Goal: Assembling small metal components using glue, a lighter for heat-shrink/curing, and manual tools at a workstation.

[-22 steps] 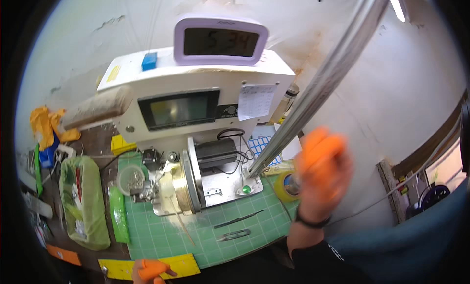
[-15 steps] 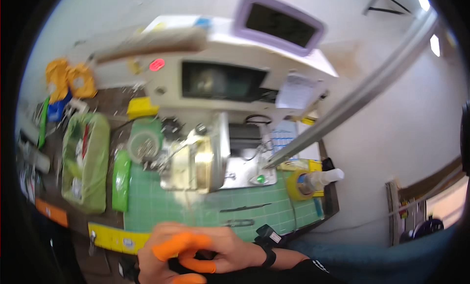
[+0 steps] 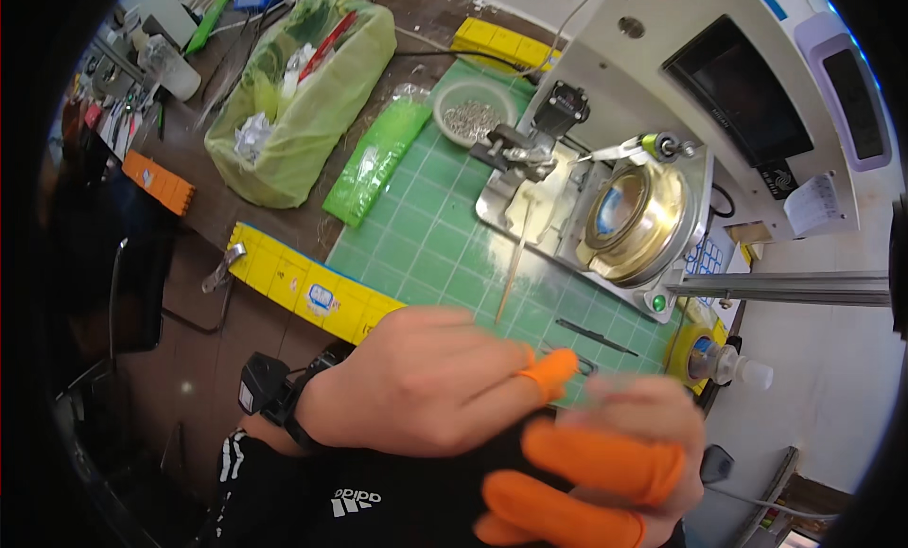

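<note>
My two hands are pressed together low in the view, over the near edge of the green cutting mat [image 3: 426, 236]. My right hand [image 3: 426, 387] shows its back, wears a black wrist device and has an orange cot on one fingertip. It lies over my left hand [image 3: 624, 453], which is blurred and has long orange cots on its curled fingers. No separate object shows in either hand. Past them on the mat are a thin wooden stick [image 3: 515, 264] and black tweezers [image 3: 596, 335]. A white winding machine with a round brass spool [image 3: 634, 217] stands behind.
A yellow ruler [image 3: 303, 283] edges the mat. A bowl of small metal parts [image 3: 470, 118], a green packet [image 3: 378, 156] and a stuffed green plastic bag [image 3: 303, 104] lie at upper left. A yellow tape roll with a small bottle [image 3: 728, 364] and a metal rail [image 3: 785, 288] are at right.
My right hand came down from beside the machine and joined my left hand. The view tilted and dropped, so the bench now sits slanted and closer.
</note>
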`<state>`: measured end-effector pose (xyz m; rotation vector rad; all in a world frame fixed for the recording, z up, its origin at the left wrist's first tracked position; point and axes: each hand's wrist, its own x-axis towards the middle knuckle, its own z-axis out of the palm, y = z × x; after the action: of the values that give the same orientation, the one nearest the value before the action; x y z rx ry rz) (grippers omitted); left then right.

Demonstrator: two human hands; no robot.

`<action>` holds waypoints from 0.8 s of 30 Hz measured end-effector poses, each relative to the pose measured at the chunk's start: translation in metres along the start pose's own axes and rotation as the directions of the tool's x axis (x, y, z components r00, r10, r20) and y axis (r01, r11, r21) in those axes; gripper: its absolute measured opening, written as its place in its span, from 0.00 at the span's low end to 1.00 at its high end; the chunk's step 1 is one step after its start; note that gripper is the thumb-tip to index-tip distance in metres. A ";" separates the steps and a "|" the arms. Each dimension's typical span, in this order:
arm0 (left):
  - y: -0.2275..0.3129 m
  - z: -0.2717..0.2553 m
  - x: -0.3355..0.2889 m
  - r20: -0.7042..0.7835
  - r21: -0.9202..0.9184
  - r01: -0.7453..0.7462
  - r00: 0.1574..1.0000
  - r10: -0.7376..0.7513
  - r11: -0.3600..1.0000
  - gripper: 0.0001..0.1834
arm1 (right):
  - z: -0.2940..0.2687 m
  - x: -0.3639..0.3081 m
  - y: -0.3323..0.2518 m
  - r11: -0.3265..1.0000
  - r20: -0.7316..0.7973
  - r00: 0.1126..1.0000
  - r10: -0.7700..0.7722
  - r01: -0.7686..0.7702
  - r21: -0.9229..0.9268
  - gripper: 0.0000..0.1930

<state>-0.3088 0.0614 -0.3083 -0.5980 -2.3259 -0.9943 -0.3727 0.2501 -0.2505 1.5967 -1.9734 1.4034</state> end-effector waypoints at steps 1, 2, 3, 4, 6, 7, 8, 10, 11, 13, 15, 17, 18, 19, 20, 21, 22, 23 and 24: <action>-0.002 -0.004 -0.003 -0.001 0.005 0.033 0.999 -0.033 0.999 0.15 | 0.004 0.016 0.005 0.979 0.156 0.987 0.030 0.003 -0.206 0.23; -0.005 -0.011 -0.002 0.056 0.051 -0.032 0.998 0.029 0.998 0.15 | 0.006 0.025 0.007 0.907 0.294 0.951 0.091 0.043 -0.419 0.22; -0.007 -0.017 -0.002 0.115 0.095 -0.099 0.989 0.087 0.991 0.14 | 0.003 0.026 0.008 0.910 0.303 0.948 0.097 0.039 -0.412 0.22; -0.007 -0.022 -0.007 0.116 0.093 -0.082 0.991 0.071 0.992 0.14 | -0.006 0.025 0.012 0.920 0.427 0.856 0.292 -0.129 -0.370 0.23; -0.013 -0.034 -0.017 0.100 0.187 -0.006 0.995 -0.013 0.982 0.13 | -0.031 0.016 0.019 0.883 0.534 0.710 0.460 -0.303 -0.358 0.22; -0.020 -0.037 -0.020 0.059 0.160 0.018 0.998 -0.028 0.987 0.20 | -0.043 0.006 0.023 0.884 0.533 0.709 0.461 -0.316 -0.344 0.20; -0.022 -0.042 -0.024 0.062 0.156 0.019 0.998 -0.029 0.988 0.20 | -0.054 0.003 0.026 0.882 0.533 0.707 0.465 -0.321 -0.344 0.20; -0.026 -0.053 -0.030 0.155 0.083 0.060 0.985 -0.072 0.995 0.18 | -0.072 -0.003 0.032 0.908 0.535 0.734 0.419 -0.336 -0.251 0.17; -0.025 -0.061 -0.033 0.185 0.001 0.035 0.982 -0.035 0.999 0.12 | -0.076 -0.009 0.031 0.911 0.481 0.775 0.411 -0.362 -0.195 0.14; -0.022 -0.068 -0.026 0.078 -0.081 -0.082 0.993 0.088 0.993 0.14 | -0.082 -0.020 0.037 0.972 0.361 0.904 0.229 -0.235 -0.027 0.12; -0.017 -0.080 -0.033 0.007 -0.168 -0.145 0.989 0.148 0.975 0.11 | -0.125 -0.012 0.039 0.990 0.534 0.845 0.001 -0.075 0.117 0.13; 0.009 -0.121 -0.027 0.152 -0.238 -0.191 0.961 0.231 0.952 0.09 | -0.138 0.014 0.034 0.951 0.563 0.814 -0.143 -0.046 0.307 0.14; 0.012 -0.133 -0.023 0.158 -0.251 -0.191 0.959 0.235 0.949 0.09 | -0.130 0.026 0.022 0.949 0.518 0.844 -0.141 -0.035 0.314 0.11; 0.014 -0.142 -0.008 0.223 -0.316 -0.127 0.953 0.203 0.940 0.11 | -0.119 0.034 0.016 0.947 0.479 0.866 -0.145 -0.019 0.321 0.10; 0.018 -0.144 0.003 0.292 -0.365 -0.061 0.940 0.176 0.929 0.14 | -0.118 0.032 0.015 0.947 0.478 0.866 -0.148 -0.015 0.321 0.10; 0.012 -0.133 0.001 0.144 -0.388 -0.190 0.954 0.264 0.902 0.12 | -0.118 0.028 0.012 0.941 0.397 0.900 -0.178 0.037 0.337 0.10; 0.011 -0.129 -0.002 0.144 -0.384 -0.191 0.954 0.263 0.903 0.12 | -0.118 0.025 0.011 0.933 0.313 0.927 -0.208 0.091 0.349 0.10; 0.010 -0.127 -0.003 0.071 -0.382 -0.282 0.941 0.332 0.880 0.12 | -0.123 0.026 0.011 0.924 0.336 0.912 -0.235 0.102 0.370 0.10; 0.010 -0.126 -0.004 -0.001 -0.374 -0.370 0.917 0.399 0.850 0.13 | -0.126 0.025 0.011 0.923 0.331 0.914 -0.234 0.102 0.371 0.10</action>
<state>-0.2625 -0.0280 -0.2318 -1.2199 -1.9686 -1.2296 -0.4370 0.3323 -0.1744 2.2836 -1.7722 1.5338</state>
